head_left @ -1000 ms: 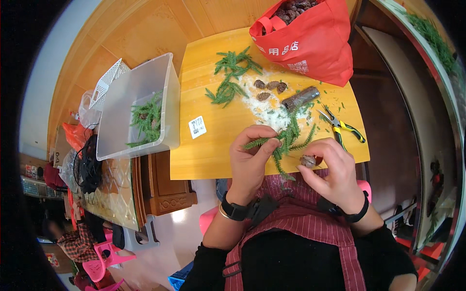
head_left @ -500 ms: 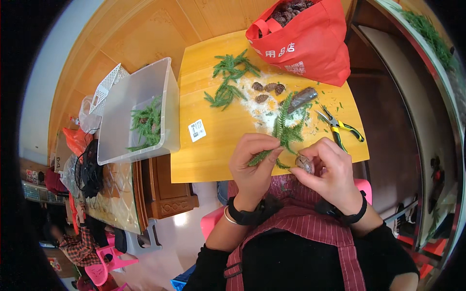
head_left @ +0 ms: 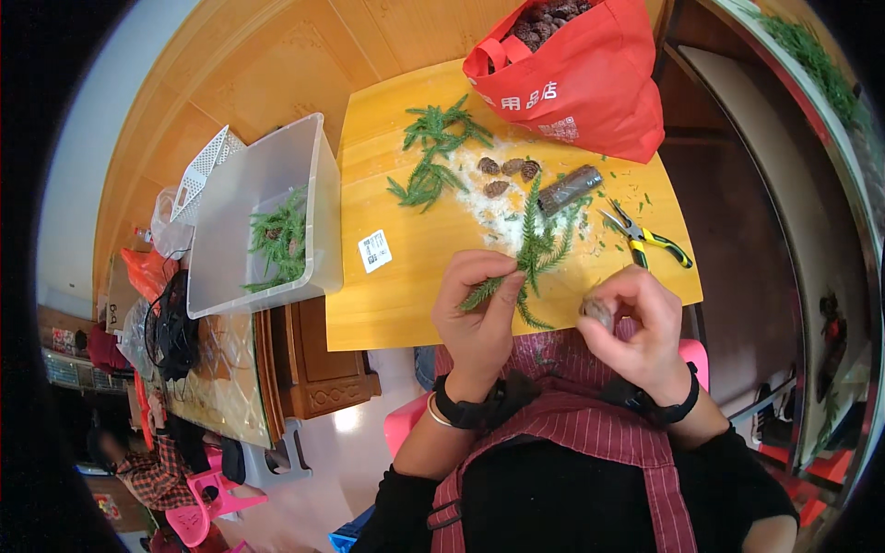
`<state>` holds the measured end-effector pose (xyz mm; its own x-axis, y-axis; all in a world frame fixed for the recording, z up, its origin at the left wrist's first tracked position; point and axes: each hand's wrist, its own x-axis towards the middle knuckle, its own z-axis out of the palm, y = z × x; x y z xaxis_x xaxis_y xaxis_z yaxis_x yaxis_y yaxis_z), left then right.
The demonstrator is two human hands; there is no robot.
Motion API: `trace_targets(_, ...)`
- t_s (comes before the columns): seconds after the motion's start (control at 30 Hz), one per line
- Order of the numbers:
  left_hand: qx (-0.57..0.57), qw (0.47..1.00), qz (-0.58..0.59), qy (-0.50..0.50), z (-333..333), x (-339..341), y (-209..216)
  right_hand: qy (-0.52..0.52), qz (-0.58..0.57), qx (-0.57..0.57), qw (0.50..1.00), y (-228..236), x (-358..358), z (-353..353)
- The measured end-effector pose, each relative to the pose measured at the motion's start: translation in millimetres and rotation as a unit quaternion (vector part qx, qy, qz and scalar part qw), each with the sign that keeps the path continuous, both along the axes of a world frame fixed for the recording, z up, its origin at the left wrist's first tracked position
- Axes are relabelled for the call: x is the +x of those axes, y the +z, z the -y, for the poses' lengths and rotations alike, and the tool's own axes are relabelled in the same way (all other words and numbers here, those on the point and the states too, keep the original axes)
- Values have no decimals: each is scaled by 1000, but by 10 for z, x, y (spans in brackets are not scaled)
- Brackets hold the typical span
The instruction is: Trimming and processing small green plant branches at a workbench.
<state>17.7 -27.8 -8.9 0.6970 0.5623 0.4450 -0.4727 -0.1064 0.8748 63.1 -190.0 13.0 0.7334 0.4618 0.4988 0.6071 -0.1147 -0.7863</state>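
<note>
Green sprig (head_left: 532, 247) in left hand (head_left: 475, 318)

On our left we see a white perforated basket (head_left: 205, 170), an orange plastic bag (head_left: 147, 273) and a black bundle (head_left: 173, 323). Lower down, we find a carved wooden cabinet (head_left: 323, 364) and a person in a checked shirt (head_left: 159, 475) near a pink chair (head_left: 191, 524); wood panelling (head_left: 286, 69) faces us.

Obstacle before right hand (head_left: 643, 321): pliers (head_left: 635, 233)
</note>
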Motion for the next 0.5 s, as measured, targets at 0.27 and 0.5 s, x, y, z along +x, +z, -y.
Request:
trace_targets(0.27, 66, 998, 11, 10, 28, -4, 26, -6, 13, -20, 1000, 84, -2, -58)
trace_targets(0.5, 100, 995, 15, 23, 38, -7, 24, -25, 14, -43, 999, 107, 4, -115)
